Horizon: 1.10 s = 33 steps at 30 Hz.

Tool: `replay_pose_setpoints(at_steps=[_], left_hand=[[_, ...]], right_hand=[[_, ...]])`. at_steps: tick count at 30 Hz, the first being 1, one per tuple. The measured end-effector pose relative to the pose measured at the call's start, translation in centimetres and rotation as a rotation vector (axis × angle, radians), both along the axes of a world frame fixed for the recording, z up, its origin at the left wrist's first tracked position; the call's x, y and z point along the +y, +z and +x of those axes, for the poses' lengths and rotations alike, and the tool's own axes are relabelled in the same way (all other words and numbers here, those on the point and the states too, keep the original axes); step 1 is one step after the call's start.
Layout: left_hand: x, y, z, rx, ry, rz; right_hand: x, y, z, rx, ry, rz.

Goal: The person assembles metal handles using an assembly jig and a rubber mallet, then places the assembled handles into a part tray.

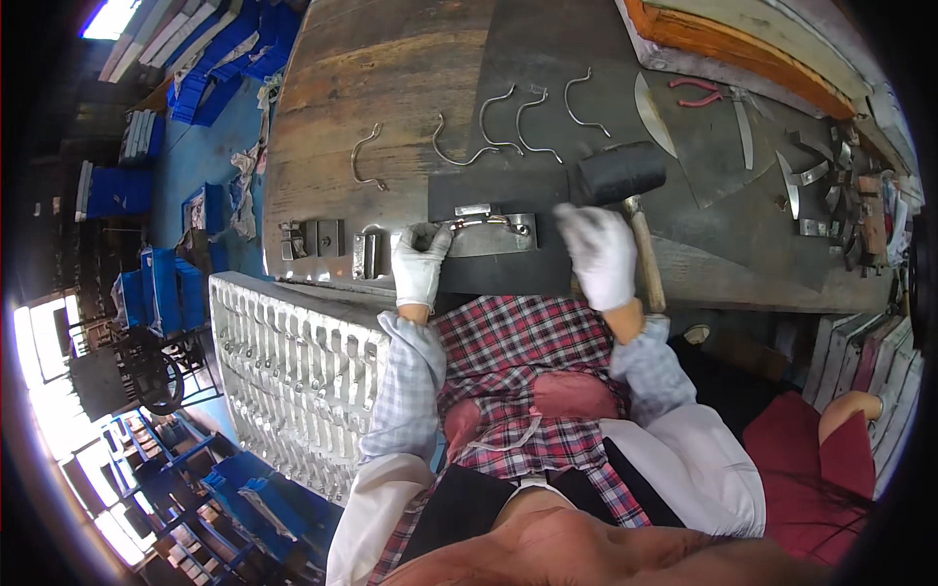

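A white glove covers my left hand [418, 269], whose fingertips are closed on the left end of a thin curved metal rod [486, 222]. This rod lies along a flat steel block [493, 239] with a small raised piece at its back edge. To the right of the block, my right hand [600, 256], also gloved, hangs over the table's front edge. Its fingers are smeared by motion, so their state is unclear. A black-headed mallet [622, 174] rests just beyond it, the wooden handle [645, 252] running toward me beside the hand.
Several bent metal rods [528, 122] lie across the table's far side. Red-handled pliers [696, 93] and curved metal strips [816, 176] are at the right. Small steel blocks [366, 256] sit left of my left hand. A white tray of metal parts [293, 376] stands at the lower left.
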<state>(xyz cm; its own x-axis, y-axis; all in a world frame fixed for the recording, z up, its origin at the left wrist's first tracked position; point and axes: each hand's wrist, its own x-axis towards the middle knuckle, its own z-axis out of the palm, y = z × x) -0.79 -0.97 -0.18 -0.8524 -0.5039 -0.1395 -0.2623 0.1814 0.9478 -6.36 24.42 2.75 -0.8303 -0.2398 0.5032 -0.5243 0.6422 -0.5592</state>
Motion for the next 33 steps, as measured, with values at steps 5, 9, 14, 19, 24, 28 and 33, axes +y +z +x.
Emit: replay_pose_setpoints(at_steps=[5,9,14,19,24,28,33], left_hand=[[-0.3,-0.2,0.0,-0.036,-0.039,0.036],[-0.1,0.2,0.0,-0.004,-0.022,0.069],[-0.5,-0.1,0.2,0.010,-0.010,-0.020],[2.4,0.0,2.5,-0.061,0.062,-0.224],[2.8,5.4,-1.4,0.003,0.171,0.133],[-7.3,2.6,-9.0,-0.264,0.052,-0.350],[-3.7,5.7,-11.9,-0.172,-0.381,-1.465]], right_hand=[[-3.0,-4.8,0.2,-0.012,0.074,-0.058],[-3.5,-3.6,0.5,-0.018,0.049,-0.120],[-3.8,-2.0,0.0,-0.476,0.091,-0.545],[-6.6,-1.0,1.4,0.016,0.092,-0.052],[-3.3,1.3,2.3,-0.036,0.276,-0.054],[3.5,1.4,1.0,-0.079,-0.268,-0.040],[7.7,-2.2,3.5,-0.253,-0.315,0.342]])
